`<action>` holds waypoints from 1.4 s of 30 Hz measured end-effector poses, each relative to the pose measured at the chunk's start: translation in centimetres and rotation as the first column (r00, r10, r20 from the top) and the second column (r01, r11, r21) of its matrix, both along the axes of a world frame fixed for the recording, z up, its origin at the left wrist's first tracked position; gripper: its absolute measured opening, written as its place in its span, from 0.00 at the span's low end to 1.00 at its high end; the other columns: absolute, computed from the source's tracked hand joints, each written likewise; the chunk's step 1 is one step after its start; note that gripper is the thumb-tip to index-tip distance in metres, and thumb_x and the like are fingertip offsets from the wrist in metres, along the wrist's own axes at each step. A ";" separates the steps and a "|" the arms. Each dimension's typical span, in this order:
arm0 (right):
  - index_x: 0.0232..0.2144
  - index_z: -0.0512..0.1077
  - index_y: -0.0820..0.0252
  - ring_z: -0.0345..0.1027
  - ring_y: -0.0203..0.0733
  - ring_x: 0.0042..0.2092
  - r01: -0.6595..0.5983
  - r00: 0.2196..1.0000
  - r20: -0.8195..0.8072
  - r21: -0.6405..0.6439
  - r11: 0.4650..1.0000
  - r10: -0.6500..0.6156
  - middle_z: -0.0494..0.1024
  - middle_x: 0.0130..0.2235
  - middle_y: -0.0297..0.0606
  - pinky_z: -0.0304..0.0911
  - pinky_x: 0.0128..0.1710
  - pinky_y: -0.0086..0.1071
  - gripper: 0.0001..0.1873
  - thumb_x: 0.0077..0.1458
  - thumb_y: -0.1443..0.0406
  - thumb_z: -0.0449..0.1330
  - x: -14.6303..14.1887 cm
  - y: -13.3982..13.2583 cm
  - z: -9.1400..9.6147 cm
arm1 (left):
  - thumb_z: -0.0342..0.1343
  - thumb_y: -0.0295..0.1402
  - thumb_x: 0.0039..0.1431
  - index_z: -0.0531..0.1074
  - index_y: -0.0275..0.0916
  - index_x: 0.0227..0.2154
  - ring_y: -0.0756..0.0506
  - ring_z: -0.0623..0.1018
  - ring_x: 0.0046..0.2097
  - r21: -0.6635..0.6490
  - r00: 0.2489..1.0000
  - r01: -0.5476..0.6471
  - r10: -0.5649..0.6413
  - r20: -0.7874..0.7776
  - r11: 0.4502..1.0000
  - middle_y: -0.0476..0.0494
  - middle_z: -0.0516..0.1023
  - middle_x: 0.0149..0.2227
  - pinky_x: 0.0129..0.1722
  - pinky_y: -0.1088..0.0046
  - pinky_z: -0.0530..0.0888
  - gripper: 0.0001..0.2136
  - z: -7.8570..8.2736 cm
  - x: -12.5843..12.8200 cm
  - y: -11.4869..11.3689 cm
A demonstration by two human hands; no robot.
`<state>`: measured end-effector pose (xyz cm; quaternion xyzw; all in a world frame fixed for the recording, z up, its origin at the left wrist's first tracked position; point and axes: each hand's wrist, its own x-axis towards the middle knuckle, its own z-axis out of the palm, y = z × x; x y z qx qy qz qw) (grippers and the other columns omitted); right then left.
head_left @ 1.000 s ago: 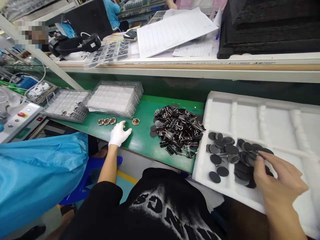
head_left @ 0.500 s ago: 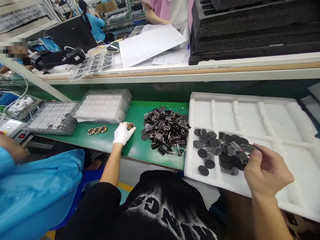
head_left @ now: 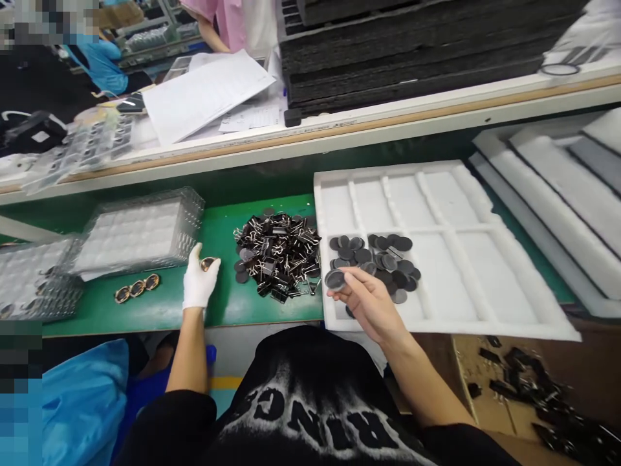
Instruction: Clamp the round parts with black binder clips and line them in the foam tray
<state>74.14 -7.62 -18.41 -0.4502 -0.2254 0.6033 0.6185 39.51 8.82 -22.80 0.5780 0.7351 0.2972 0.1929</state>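
Note:
My left hand (head_left: 200, 279), in a white glove, is closed on a small gold-rimmed round piece (head_left: 208, 263) above the green tabletop. Between the thumb and fingers of my bare right hand (head_left: 369, 301) is a dark grey round disc (head_left: 334, 279), held over the left edge of a white foam tray (head_left: 451, 278). More black and grey discs (head_left: 388, 262) lie loosely in two of its compartments. A heap of black binder clips (head_left: 279, 255) sits between my hands, with a few discs at its side. Left of my gloved hand, several gold-rimmed round pieces (head_left: 137, 288) stand in a row.
Clear plastic trays (head_left: 140, 230) are stacked at the left. A white shelf edge (head_left: 233, 158) runs across the back, bearing papers (head_left: 208, 94) and black foam sheets (head_left: 412, 58). More foam trays (head_left: 557, 194) lean at right. A blue-sleeved person (head_left: 87, 401) is close at left.
My right hand has moved left from the disc pile, carrying a disc toward the tray's left edge. The view has turned to the right. My left hand still holds the gold-rimmed piece.

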 end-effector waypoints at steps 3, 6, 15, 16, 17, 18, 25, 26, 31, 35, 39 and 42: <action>0.39 0.82 0.53 0.80 0.38 0.34 -0.008 0.996 -0.086 -0.007 1.000 0.008 0.84 0.35 0.35 0.74 0.36 0.31 0.14 0.57 0.52 0.71 -0.5 0.2 0.4 | 0.57 0.41 0.63 0.68 0.39 0.62 0.50 0.76 0.30 0.119 0.987 0.055 -0.072 0.147 0.991 0.44 0.80 0.40 0.36 0.72 0.77 0.26 2.3 1.8 -1.8; 0.41 0.82 0.51 0.79 0.38 0.34 0.027 1.000 0.006 0.083 0.996 -0.028 0.84 0.35 0.34 0.74 0.37 0.32 0.11 0.60 0.54 0.70 -0.8 -0.1 0.8 | 0.58 0.42 0.65 0.74 0.39 0.54 0.55 0.68 0.22 0.243 0.870 0.135 -0.232 0.434 0.961 0.47 0.79 0.35 0.25 0.76 0.71 0.18 4.9 5.5 -4.6; 0.47 0.77 0.52 0.70 0.38 0.36 0.028 0.612 0.701 0.443 0.896 -0.366 0.76 0.36 0.34 0.68 0.38 0.35 0.11 0.64 0.70 0.63 -2.5 -1.3 1.5 | 0.52 0.47 0.71 0.76 0.38 0.54 0.52 0.75 0.27 0.042 0.446 0.708 -0.492 0.748 0.705 0.45 0.80 0.34 0.28 0.75 0.75 0.20 6.2 18.0 -9.3; 0.47 0.75 0.53 0.68 0.38 0.35 0.070 0.539 0.723 0.472 0.879 -0.432 0.73 0.35 0.33 0.67 0.36 0.35 0.11 0.64 0.71 0.63 -2.6 -1.3 1.1 | 0.48 0.48 0.72 0.75 0.38 0.56 0.52 0.75 0.28 0.057 0.417 0.725 -0.502 0.758 0.687 0.45 0.80 0.34 0.29 0.75 0.75 0.22 6.0 18.4 -9.5; 0.46 0.74 0.53 0.65 0.37 0.33 0.119 0.475 0.733 0.494 0.861 -0.487 0.70 0.34 0.32 0.66 0.35 0.34 0.12 0.62 0.71 0.64 -2.6 -1.2 0.7 | 0.46 0.49 0.73 0.74 0.38 0.58 0.51 0.75 0.29 0.063 0.395 0.740 -0.509 0.765 0.670 0.44 0.80 0.35 0.31 0.75 0.76 0.24 5.9 18.6 -9.7; 0.46 0.72 0.53 0.63 0.37 0.33 0.169 0.436 0.733 0.503 0.848 -0.522 0.67 0.34 0.31 0.65 0.34 0.35 0.12 0.61 0.71 0.65 -2.5 -1.2 0.3 | 0.45 0.49 0.74 0.73 0.37 0.59 0.51 0.76 0.30 0.063 0.385 0.753 -0.515 0.766 0.655 0.43 0.80 0.37 0.32 0.74 0.77 0.24 5.8 18.7 -9.9; 0.56 0.69 0.50 0.71 0.41 0.44 0.131 0.855 0.488 0.125 0.984 -0.176 0.70 0.48 0.39 0.73 0.41 0.34 0.23 0.60 0.60 0.68 -1.3 -1.3 -0.4 | 0.50 0.43 0.72 0.68 0.43 0.64 0.44 0.82 0.48 0.009 0.445 0.826 -0.661 0.605 0.564 0.40 0.79 0.56 0.50 0.67 0.81 0.22 5.7 18.6 -9.7; 0.55 0.71 0.50 0.72 0.42 0.46 0.081 0.892 0.438 0.097 0.992 -0.116 0.71 0.48 0.40 0.74 0.42 0.34 0.21 0.61 0.59 0.68 -1.1 -1.3 -0.2 | 0.50 0.42 0.72 0.67 0.43 0.64 0.44 0.83 0.48 0.011 0.447 0.828 -0.672 0.590 0.560 0.39 0.79 0.56 0.51 0.66 0.81 0.22 5.5 18.6 -9.8; 0.47 0.80 0.50 0.73 0.45 0.51 -0.019 0.915 0.401 0.153 0.988 -0.044 0.76 0.51 0.42 0.76 0.46 0.36 0.10 0.63 0.60 0.66 -0.6 -1.2 0.0 | 0.52 0.41 0.71 0.57 0.44 0.70 0.46 0.84 0.44 0.008 0.466 0.821 -0.679 0.568 0.571 0.44 0.83 0.46 0.50 0.66 0.81 0.27 5.3 18.3 -10.1; 0.44 0.82 0.51 0.75 0.46 0.49 -0.026 0.929 0.368 0.186 0.982 -0.046 0.80 0.48 0.41 0.76 0.48 0.37 0.08 0.63 0.61 0.67 -0.7 -1.2 -0.5 | 0.53 0.43 0.70 0.68 0.43 0.63 0.46 0.83 0.44 0.045 0.524 0.840 -0.829 0.198 0.541 0.45 0.84 0.45 0.50 0.68 0.78 0.22 6.8 16.9 -8.7; 0.43 0.83 0.50 0.77 0.42 0.41 -0.030 0.957 0.288 0.149 0.988 -0.014 0.83 0.42 0.38 0.76 0.43 0.36 0.08 0.62 0.59 0.67 -0.8 -1.4 -0.7 | 0.54 0.52 0.67 0.76 0.39 0.34 0.46 0.77 0.30 0.146 0.773 0.595 -0.514 -0.372 0.790 0.47 0.77 0.26 0.34 0.69 0.68 0.19 7.8 14.8 -5.0; 0.42 0.83 0.52 0.76 0.42 0.39 -0.084 0.974 0.219 0.123 0.989 0.055 0.83 0.40 0.39 0.75 0.41 0.35 0.09 0.61 0.58 0.69 -0.8 -1.4 -0.8 | 0.57 0.58 0.61 0.71 0.40 0.26 0.45 0.72 0.25 0.093 0.748 0.485 -0.356 -0.560 0.870 0.48 0.69 0.20 0.28 0.69 0.56 0.24 7.7 13.3 -2.0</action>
